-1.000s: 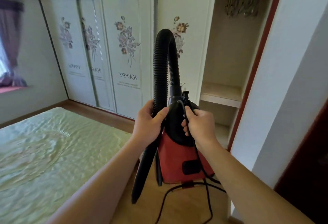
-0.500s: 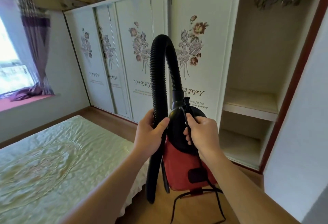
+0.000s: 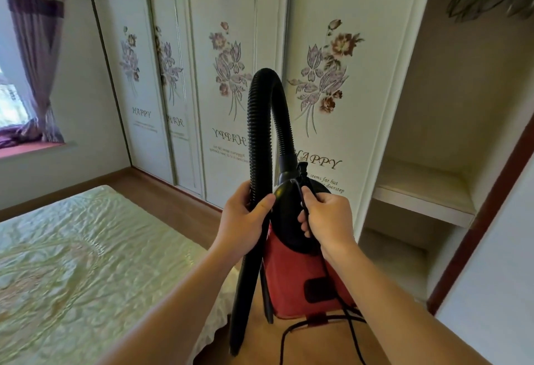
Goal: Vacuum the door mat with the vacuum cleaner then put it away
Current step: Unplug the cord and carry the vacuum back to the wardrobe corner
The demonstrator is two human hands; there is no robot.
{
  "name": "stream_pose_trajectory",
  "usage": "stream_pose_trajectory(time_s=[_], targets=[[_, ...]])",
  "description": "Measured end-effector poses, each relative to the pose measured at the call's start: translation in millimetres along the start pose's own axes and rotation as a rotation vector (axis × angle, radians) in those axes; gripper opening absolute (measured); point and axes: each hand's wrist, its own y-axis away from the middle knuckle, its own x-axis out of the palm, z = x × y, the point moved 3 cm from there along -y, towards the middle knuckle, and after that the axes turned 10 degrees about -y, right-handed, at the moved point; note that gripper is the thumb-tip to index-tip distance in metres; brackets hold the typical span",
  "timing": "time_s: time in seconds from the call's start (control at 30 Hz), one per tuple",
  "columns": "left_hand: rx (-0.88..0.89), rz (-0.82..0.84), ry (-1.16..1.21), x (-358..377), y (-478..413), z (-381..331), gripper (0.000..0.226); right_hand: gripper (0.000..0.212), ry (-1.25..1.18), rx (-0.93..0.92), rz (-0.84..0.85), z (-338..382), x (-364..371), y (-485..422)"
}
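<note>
A small red vacuum cleaner [image 3: 291,281] with a black top hangs in the air in front of me. Its ribbed black hose [image 3: 258,122] arches up from the top and drops down the left side to a black nozzle near the floor. My left hand [image 3: 241,221] grips the hose beside the body. My right hand [image 3: 328,216] grips the black handle on top together with the power cord [image 3: 344,311], which dangles below. No door mat is in view.
A bed [image 3: 72,263] with a pale green cover fills the lower left. White sliding wardrobe doors [image 3: 231,75] with flower prints stand ahead. An open wardrobe bay with shelves [image 3: 424,194] lies at the right, hangers above. Wooden floor [image 3: 173,203] runs between bed and wardrobe.
The view has swung left and moved nearer the wardrobe, so the open bay sits farther right and looms larger. Both hands keep the same grip on the vacuum cleaner.
</note>
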Motion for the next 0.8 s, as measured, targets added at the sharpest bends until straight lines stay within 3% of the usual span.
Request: stream_pose_trajectory(time_s=[0.33, 0.8], targets=[[-0.004, 0.004, 0.043, -38.7, -143.9, 77.3, 0.008, 0.043, 0.016, 0.006, -0.008, -18.7, 116.6, -122.3], [-0.05, -0.071, -0.034, -6.4, -297.9, 167.4, 0.008, 0.042, -0.049, 0.065, 0.094, -59.9, 181.1, -296.7]])
